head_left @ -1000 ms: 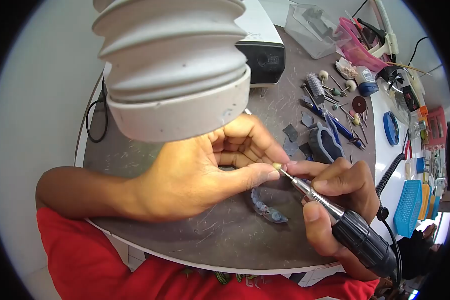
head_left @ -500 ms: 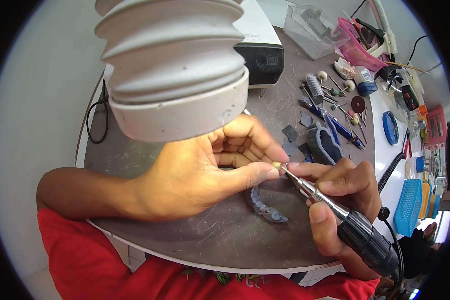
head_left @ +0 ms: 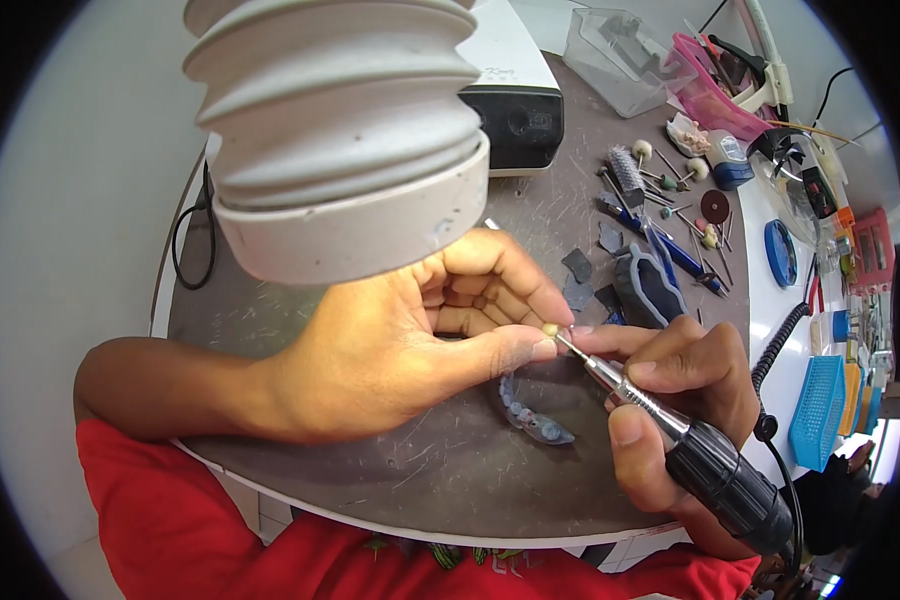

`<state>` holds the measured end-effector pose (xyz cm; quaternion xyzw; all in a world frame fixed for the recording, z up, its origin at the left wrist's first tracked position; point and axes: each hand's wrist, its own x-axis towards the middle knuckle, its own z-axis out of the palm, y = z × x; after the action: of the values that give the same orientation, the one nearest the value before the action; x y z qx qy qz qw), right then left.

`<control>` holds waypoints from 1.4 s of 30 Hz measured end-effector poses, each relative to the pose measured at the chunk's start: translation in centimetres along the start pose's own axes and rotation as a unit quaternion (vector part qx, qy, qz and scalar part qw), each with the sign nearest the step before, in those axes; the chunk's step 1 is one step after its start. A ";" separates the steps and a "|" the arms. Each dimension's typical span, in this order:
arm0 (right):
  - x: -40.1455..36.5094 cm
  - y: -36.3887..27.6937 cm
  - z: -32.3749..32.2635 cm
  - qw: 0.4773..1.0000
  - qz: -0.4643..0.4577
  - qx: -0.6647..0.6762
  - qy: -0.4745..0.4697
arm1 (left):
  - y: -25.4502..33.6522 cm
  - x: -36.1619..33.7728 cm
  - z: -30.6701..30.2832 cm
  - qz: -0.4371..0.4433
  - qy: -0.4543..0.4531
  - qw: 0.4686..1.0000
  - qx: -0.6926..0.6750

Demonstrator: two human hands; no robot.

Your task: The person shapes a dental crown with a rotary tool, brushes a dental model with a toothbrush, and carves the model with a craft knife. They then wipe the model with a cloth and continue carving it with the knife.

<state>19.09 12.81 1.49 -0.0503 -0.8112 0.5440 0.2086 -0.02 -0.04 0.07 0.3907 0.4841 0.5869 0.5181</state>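
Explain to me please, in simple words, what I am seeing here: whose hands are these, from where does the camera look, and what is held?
There is no robot here: a person works with two bare hands. The camera is worn on the head and looks forward and down, so you see nearly what the person sees.

The left hand pinches a small yellowish piece. The right hand holds a pen-like powered tool, its thin tip at the piece; contact is too small to confirm.

On the dark tabletop lie a curved blue-grey piece, a brown disc and many small tool bits. The big ribbed white hose hangs close to the camera and hides part of the table.
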 end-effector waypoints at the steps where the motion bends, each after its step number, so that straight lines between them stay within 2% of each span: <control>1: -0.1 -0.3 0.0 1.000 0.014 -0.005 0.006 | 0.0 0.0 0.0 -0.002 -0.001 1.000 -0.001; 6: -0.2 -0.4 0.1 0.999 0.046 0.008 0.024 | 0.0 0.0 0.0 -0.001 0.000 1.000 -0.005; 8: 0.0 0.0 0.0 1.000 0.003 0.003 0.003 | 0.0 0.0 0.0 -0.001 0.002 1.000 -0.008; 15: 0.0 -0.1 -0.1 1.000 0.002 -0.008 -0.007 | 0.0 0.0 0.0 -0.005 -0.001 1.000 -0.013; 21: -0.2 -0.3 0.1 0.999 0.026 0.027 0.022 | 0.0 0.0 0.0 -0.007 0.003 1.000 -0.004; 29: 0.2 0.0 -0.2 1.000 -0.003 0.014 -0.011 | 0.1 0.0 0.0 -0.009 0.001 1.000 0.004; 35: 0.0 0.1 0.0 1.000 0.007 -0.023 -0.004 | 0.0 0.0 0.1 -0.007 0.002 1.000 0.006; 42: 0.0 0.0 0.2 1.000 0.018 -0.006 0.008 | 0.0 0.0 0.1 -0.015 0.002 1.000 0.012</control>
<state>19.04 12.60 1.37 -0.0699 -0.8118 0.5423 0.2049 0.05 -0.07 0.12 0.3884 0.4979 0.5741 0.5213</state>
